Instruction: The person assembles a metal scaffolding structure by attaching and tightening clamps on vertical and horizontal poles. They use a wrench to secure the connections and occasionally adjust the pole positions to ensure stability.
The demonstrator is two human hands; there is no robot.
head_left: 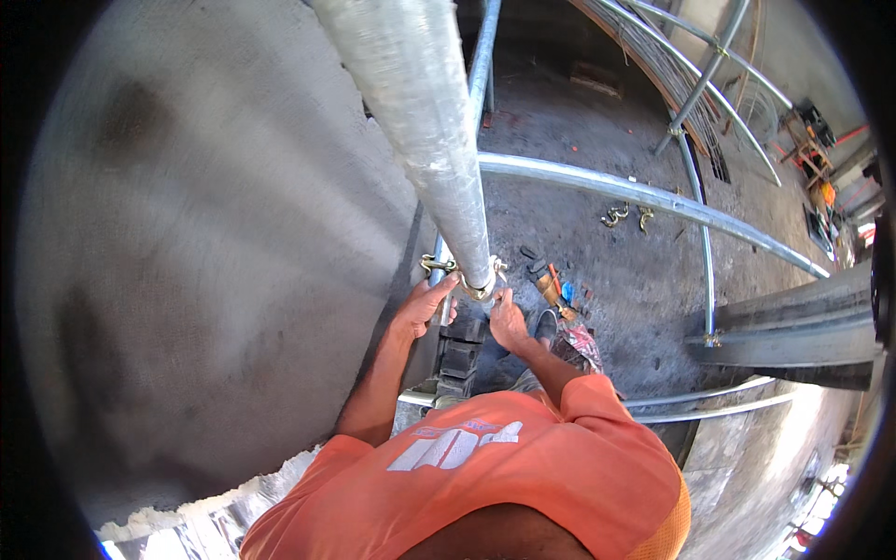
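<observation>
A thick galvanised scaffold pole [425, 121] comes down from the top of the view to between my hands. Around its lower end sits a scaffold coupler [479, 291], and a second brass-coloured coupler [437, 265] is just left of it on a thinner scaffold tube [442, 248]. My left hand [427, 306] is closed round this thinner tube, thumb up close beneath the couplers. Just right of the pole's end, my right hand [508, 323] has its fingers curled in by the coupler's bolt; whatever is in them is hidden.
A grey plastered wall [215, 261] rises close on my left. One horizontal tube [644, 196] crosses ahead to the right. On the floor lie loose couplers [616, 217] and a tool pouch [551, 289]. A grey beam [793, 322] stands at the right.
</observation>
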